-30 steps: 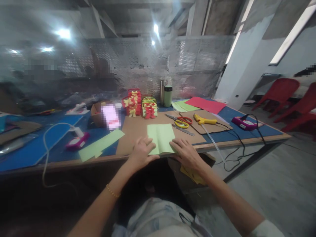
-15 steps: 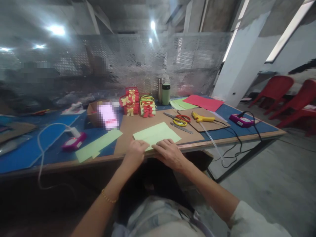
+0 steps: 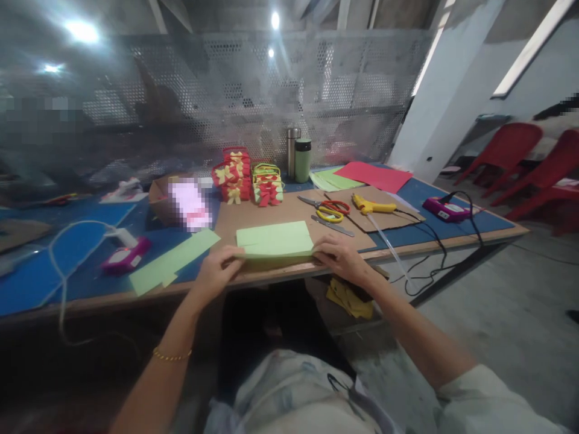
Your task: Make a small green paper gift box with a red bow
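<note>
A light green sheet lies on the brown cardboard at the table's front edge, its near edge folded up. My left hand pinches the sheet's near left corner. At the near right corner, my right hand has its fingers closed on the same sheet. A green strip rests to the left of my left hand. Beyond the sheet on the right are scissors with red and yellow handles, a metal blade and a yellow glue gun.
Small red box shapes and green ones with bows stand at the back, near a green bottle. Red sheets lie back right. Purple power blocks sit at both sides, with cables; a blurred phone leans at left.
My hands have moved apart, from the middle of the near edge to its two corners. The sheet now lies squarer to me, with its near edge raised. The camera view has shifted slightly.
</note>
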Motion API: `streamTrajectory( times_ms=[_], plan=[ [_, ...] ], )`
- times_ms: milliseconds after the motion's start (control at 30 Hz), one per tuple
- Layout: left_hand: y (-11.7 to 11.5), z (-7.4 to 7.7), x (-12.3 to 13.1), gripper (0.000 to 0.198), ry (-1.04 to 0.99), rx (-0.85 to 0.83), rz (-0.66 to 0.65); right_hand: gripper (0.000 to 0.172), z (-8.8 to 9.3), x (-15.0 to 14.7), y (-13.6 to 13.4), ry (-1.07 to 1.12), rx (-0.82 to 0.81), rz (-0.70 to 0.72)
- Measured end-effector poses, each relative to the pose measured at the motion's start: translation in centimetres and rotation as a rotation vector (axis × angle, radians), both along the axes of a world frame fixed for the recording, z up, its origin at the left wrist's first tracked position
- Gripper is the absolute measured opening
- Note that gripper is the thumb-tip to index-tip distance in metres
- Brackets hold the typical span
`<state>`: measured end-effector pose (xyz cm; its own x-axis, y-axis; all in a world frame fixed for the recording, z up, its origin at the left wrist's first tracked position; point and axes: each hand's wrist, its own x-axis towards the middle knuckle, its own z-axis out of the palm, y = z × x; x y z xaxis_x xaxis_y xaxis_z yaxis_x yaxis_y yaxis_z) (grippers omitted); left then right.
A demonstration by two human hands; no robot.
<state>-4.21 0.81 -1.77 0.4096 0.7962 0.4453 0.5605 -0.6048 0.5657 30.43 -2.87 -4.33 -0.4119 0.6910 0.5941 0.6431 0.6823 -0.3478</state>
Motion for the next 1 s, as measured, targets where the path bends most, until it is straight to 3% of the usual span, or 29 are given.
streamTrajectory(
  times_ms=[167, 333, 567, 700, 800, 1000],
  plan=[
    [0.1, 0.2, 0.2, 0.033, 0.216, 0.054, -0.040, 0.034, 2.4, 0.2, 0.4, -0.029, -0.107, 0.077],
    [0.2, 0.4, 0.8, 0.046, 0.448, 0.093, -0.025, 0.041, 4.1, -0.9, 2.5, -0.109, -0.139, 0.113],
    [0.1, 1.2, 0.4, 0.050, 0.510, 0.039, -0.073, 0.033, 3.6, -2.8, 4.4, -0.310, -0.118, -0.004],
    [-0.1, 2.0, 0.3, 0.047, 0.511, 0.081, -0.082, 0.033, 3.2, -2.3, 4.1, -0.276, -0.133, 0.003],
    [0.0, 2.4, 0.2, 0.057, 0.509, 0.119, -0.082, 0.033, 2.9, -2.1, 3.9, -0.232, -0.159, 0.002],
    [1.0, 0.6, -1.2, 0.061, 0.509, 0.098, -0.166, 0.039, 3.2, -1.2, 3.1, -0.173, -0.237, 0.028]
  ],
)
